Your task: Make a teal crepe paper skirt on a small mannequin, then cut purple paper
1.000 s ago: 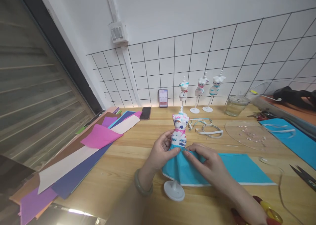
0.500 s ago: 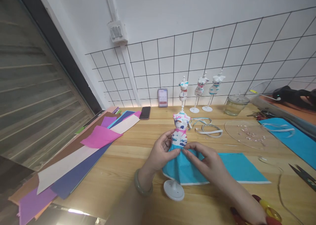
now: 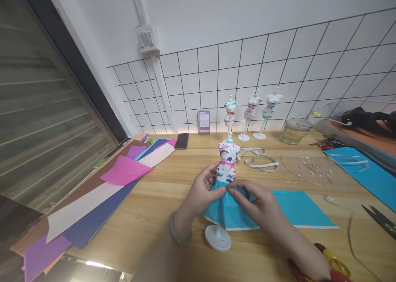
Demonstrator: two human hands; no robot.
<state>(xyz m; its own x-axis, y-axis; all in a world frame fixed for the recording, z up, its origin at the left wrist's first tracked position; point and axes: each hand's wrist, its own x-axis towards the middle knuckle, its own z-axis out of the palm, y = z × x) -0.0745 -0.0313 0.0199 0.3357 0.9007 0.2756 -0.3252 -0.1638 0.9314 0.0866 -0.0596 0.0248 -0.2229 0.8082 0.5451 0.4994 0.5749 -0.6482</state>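
Observation:
A small dress form (image 3: 227, 160), white with pink and blue patches, stands on a round white base (image 3: 218, 238) in front of me. Blue fabric (image 3: 233, 212) with a white lower edge hangs in folds around its hips and stretches flat on the table to the right. My left hand (image 3: 201, 189) curls around the form's left side, its thumb pressing the fabric's top edge. From the right, my right hand (image 3: 258, 199) pinches that same edge at the front, thumb against index finger. The fingertips of both hands almost meet there.
Coloured sheets (image 3: 102, 191) are piled at left. Behind stand several small dress forms (image 3: 271, 104), a phone (image 3: 204, 122) and a glass jar (image 3: 296, 131). Ribbon coils (image 3: 262, 164), a bead dish (image 3: 309, 168), scissors (image 3: 382, 220) and red-yellow handles (image 3: 335, 263) lie to the right.
The dress form's upper body has shifted slightly to the right. Both hands keep their hold on the fabric, almost unmoved.

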